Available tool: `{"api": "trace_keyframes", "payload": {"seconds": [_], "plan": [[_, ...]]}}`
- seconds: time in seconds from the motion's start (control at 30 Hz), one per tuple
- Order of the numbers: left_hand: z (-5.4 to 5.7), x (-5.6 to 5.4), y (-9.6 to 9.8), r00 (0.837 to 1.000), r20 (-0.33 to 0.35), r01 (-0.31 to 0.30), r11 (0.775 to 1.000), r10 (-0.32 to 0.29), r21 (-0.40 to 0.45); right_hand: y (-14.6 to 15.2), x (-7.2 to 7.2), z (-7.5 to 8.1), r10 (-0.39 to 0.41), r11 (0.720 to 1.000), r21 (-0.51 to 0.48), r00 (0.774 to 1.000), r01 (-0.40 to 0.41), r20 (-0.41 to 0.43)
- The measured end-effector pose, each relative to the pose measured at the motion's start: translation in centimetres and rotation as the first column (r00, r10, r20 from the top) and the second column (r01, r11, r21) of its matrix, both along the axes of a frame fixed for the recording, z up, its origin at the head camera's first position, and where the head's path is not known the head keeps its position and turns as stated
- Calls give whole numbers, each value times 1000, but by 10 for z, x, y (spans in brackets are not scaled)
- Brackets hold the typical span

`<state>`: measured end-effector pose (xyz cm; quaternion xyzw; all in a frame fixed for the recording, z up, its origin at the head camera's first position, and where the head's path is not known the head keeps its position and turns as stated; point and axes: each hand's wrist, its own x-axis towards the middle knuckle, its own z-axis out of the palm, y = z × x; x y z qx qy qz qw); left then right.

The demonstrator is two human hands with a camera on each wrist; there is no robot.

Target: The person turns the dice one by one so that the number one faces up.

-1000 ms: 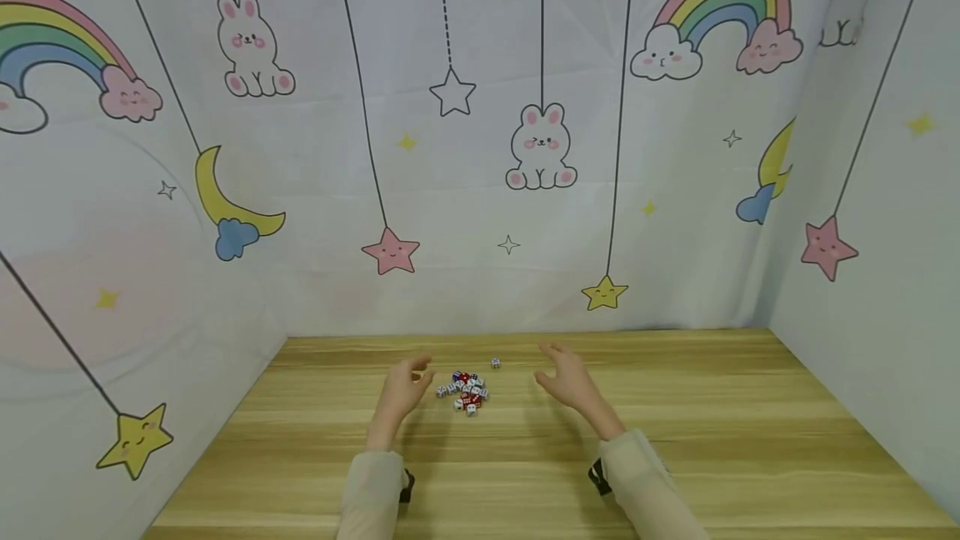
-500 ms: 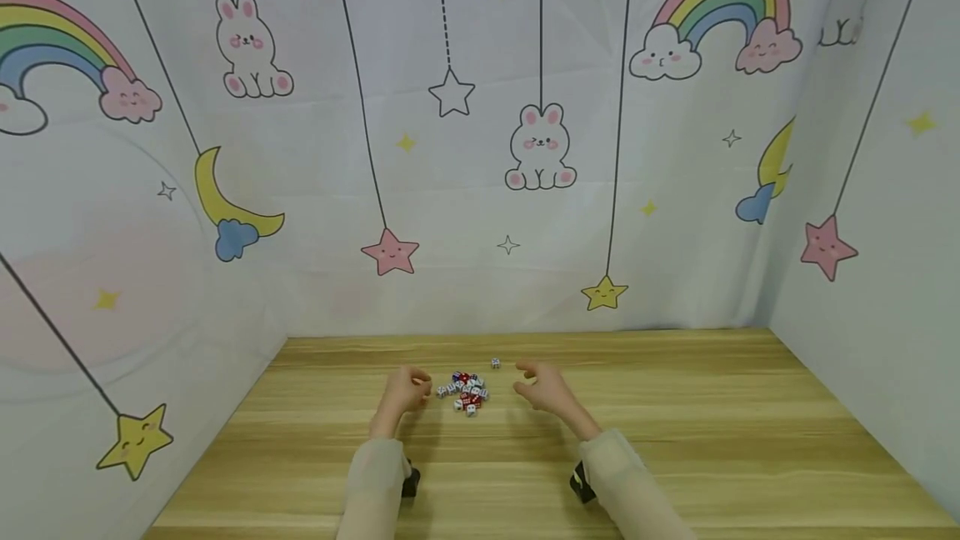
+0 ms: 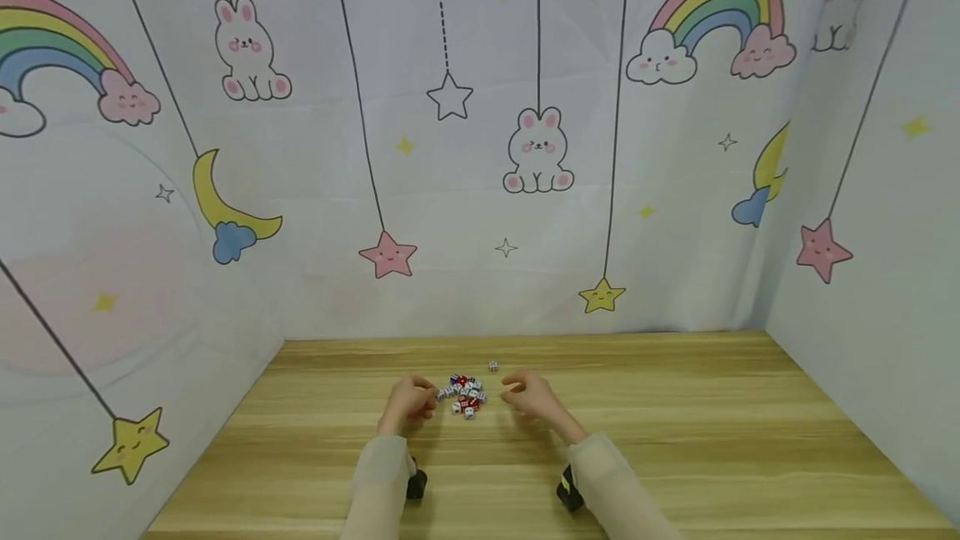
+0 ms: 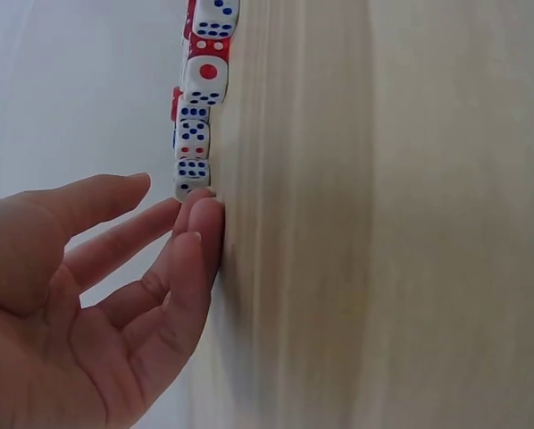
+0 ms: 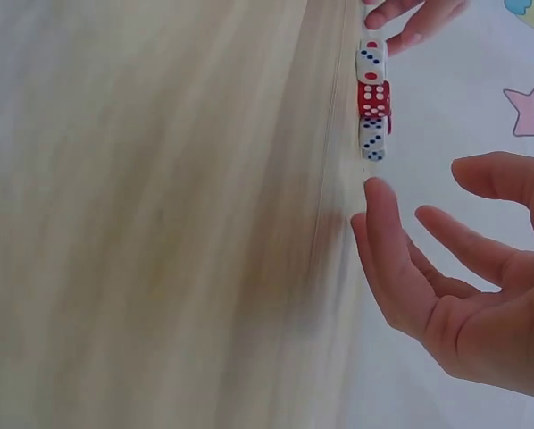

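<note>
A pile of small white and red dice (image 3: 467,394) lies on the wooden table, with a few dark blue ones at its back. My left hand (image 3: 409,400) is at the pile's left side, fingers relaxed. In the left wrist view its fingertips (image 4: 206,207) are right at the nearest white die (image 4: 193,170), and nothing is between thumb and fingers. On the other side, my right hand (image 3: 531,395) is a short way off the pile, fingers loosely bent and holding nothing. The right wrist view shows a gap between its fingertips (image 5: 380,192) and the dice (image 5: 372,138).
One white die (image 3: 492,366) sits apart, behind the pile and toward the right. The wooden table (image 3: 675,440) ends at a white fabric backdrop (image 3: 465,298) printed with rabbits, stars and rainbows. More of this fabric stands along both sides.
My right hand has moved left toward the dice. My left hand has lowered and shifted slightly right, up to the pile's edge. The dice lie as before.
</note>
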<state>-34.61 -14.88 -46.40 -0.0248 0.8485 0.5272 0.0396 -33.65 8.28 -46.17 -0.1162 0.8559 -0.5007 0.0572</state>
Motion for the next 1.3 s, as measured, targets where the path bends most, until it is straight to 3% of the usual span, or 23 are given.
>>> {"api": "trace_keyframes", "payload": {"seconds": [0.07,0.2,0.37,0.77,0.9,1.03,1.3], "plan": [[2,3,1,1000,12,-8,1000,8,7,-2,-1,-1,-15,999,-46,998,18,68],[-1,-1,2,999,27,-40,999,39,11,-7,-2,-4,-33,988,-145,986,58,165],[-5,-4,3,997,41,-62,998,62,7,-15,-5,-9,-18,967,-245,977,72,214],[-4,-4,5,996,23,-89,994,91,-69,-21,-33,-14,-104,979,-161,986,124,127],[-5,-4,6,995,15,-97,988,100,-121,-16,-47,-16,-11,987,-159,990,33,138],[-3,-2,8,995,5,-96,984,98,-147,-13,-55,-13,84,987,-148,975,-54,206],[-3,-1,7,995,0,-103,983,104,-151,-19,-47,2,78,997,-31,973,-73,219]]}}
